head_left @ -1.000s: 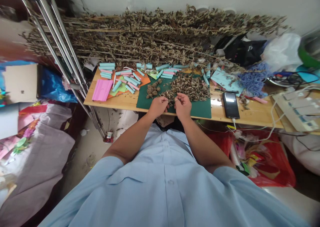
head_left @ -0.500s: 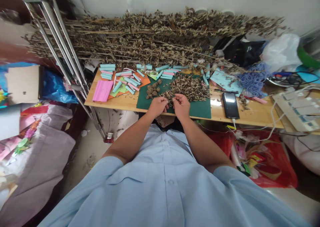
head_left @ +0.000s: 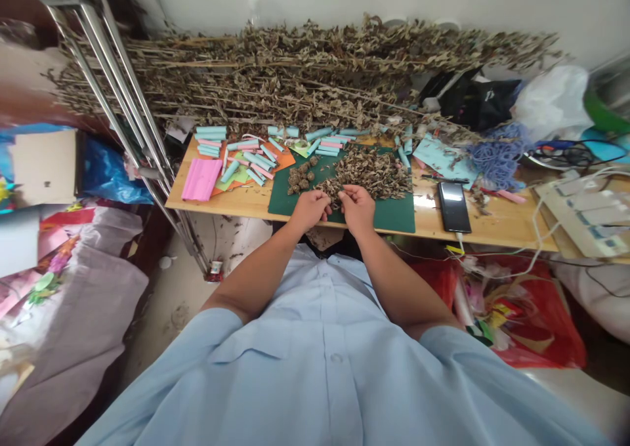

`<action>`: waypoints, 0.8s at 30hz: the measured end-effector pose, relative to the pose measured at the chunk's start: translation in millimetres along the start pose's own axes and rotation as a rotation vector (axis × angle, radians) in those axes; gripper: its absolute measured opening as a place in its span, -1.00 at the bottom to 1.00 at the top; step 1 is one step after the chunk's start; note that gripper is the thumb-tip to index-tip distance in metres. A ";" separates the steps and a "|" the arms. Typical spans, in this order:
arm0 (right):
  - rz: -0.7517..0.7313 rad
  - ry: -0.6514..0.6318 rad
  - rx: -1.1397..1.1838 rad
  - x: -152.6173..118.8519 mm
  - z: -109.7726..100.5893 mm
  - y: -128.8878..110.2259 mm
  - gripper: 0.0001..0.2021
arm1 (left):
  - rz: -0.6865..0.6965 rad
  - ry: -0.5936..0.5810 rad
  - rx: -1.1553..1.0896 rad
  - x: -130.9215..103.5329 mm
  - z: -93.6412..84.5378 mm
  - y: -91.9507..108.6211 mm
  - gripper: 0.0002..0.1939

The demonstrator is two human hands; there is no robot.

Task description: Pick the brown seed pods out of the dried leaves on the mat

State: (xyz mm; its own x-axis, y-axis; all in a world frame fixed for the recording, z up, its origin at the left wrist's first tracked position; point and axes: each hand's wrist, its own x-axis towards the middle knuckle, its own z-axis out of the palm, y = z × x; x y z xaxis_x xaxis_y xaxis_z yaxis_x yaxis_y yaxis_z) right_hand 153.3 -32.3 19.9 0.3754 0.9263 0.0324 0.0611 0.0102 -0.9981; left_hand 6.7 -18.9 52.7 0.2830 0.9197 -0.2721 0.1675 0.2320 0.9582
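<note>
My left hand [head_left: 312, 210] and my right hand [head_left: 357, 208] are close together over the front part of a green cutting mat [head_left: 391, 218]. Both have their fingers curled into a pinch at the near edge of a pile of dried leaves [head_left: 374, 172]. Bits of dried leaf show between the fingertips, and the right pinch looks closed on them. What exactly the left fingers grip is too small to make out. Several brown balls of rolled dried leaf [head_left: 301, 177] lie in a cluster on the mat, just beyond my left hand.
Bundles of dried leafy stalks [head_left: 295, 65] stretch along the back. Blue and pink paper rolls [head_left: 256, 161] and a pink folded paper [head_left: 201, 178] lie left. At right are a phone [head_left: 453, 207], purple yarn [head_left: 501, 157] and a power strip [head_left: 585, 210]. A metal tripod [head_left: 142, 124] stands left.
Almost nothing differs. My right fingers have shifted very slightly at the edge of the pile; the left hand keeps its place.
</note>
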 end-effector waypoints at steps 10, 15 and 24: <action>0.065 -0.009 0.192 1.6 -4.5 2.0 -0.72 | 0.010 -0.016 -0.011 -1.9 0.7 1.8 -0.82; 0.074 -0.010 0.213 1.4 -6.0 -1.5 -0.71 | 0.022 -0.010 -0.008 -2.9 0.8 2.6 -0.82; 0.069 -0.015 0.209 0.5 -7.3 -4.1 -0.72 | 0.008 -0.016 -0.007 -4.7 0.7 5.7 -0.82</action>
State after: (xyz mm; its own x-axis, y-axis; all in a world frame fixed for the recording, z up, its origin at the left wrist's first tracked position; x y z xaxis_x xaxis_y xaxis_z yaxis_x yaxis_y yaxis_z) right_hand 160.0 -34.7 24.4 0.3582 0.9330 -0.0352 -0.1576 0.0233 -0.9872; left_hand 7.0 -22.1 59.4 0.2992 0.9165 -0.2654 0.1583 0.2266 0.9610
